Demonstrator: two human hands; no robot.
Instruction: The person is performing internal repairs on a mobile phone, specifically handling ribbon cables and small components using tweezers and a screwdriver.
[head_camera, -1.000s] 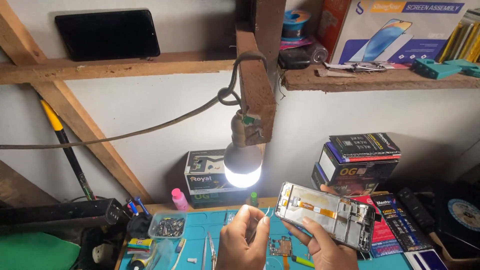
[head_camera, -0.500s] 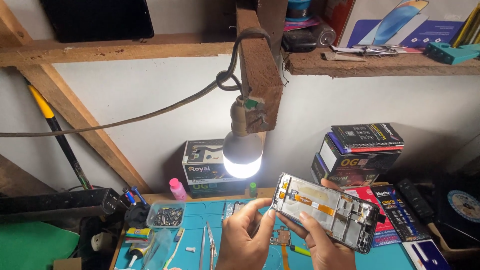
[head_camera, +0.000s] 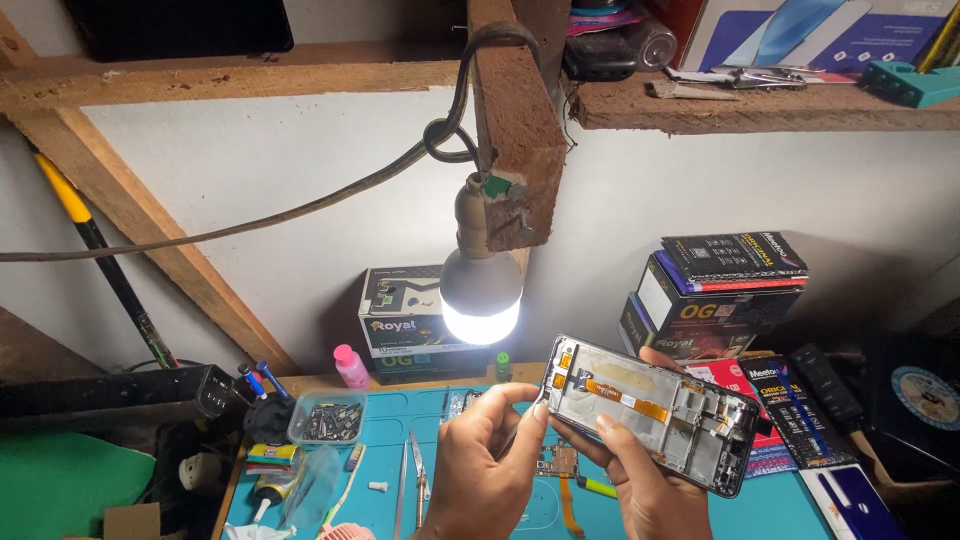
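Head view: looking down at an opened phone frame (head_camera: 655, 425), held up just below and to the right of the lit bulb (head_camera: 481, 292). Gripping its lower edge with the right hand (head_camera: 650, 490), thumb laid on the inner face and the remaining fingers wrapped behind, so clamped on the frame. Pinching the frame's left end with the left hand (head_camera: 490, 460), fingertips (head_camera: 538, 410) closed together on the corner. Judging by the bare inside, with an orange ribbon cable (head_camera: 625, 396) running across it and no back cover on, seeming to be well into the strip-down, the shell already opened; fitting or removing of the inner parts appearing not yet finished, though impossible to tell which way. Lying flat below the bulb on the blue mat (head_camera: 800, 505), under the hands: a small circuit board with an orange strip (head_camera: 560, 470), apart from the frame. Resting lower left of the bulb: tweezers (head_camera: 416, 480), a clear tub of screws (head_camera: 328, 418) and a pink bottle (head_camera: 351, 366). Standing right of the bulb: stacked boxes (head_camera: 715, 295) against the wall.
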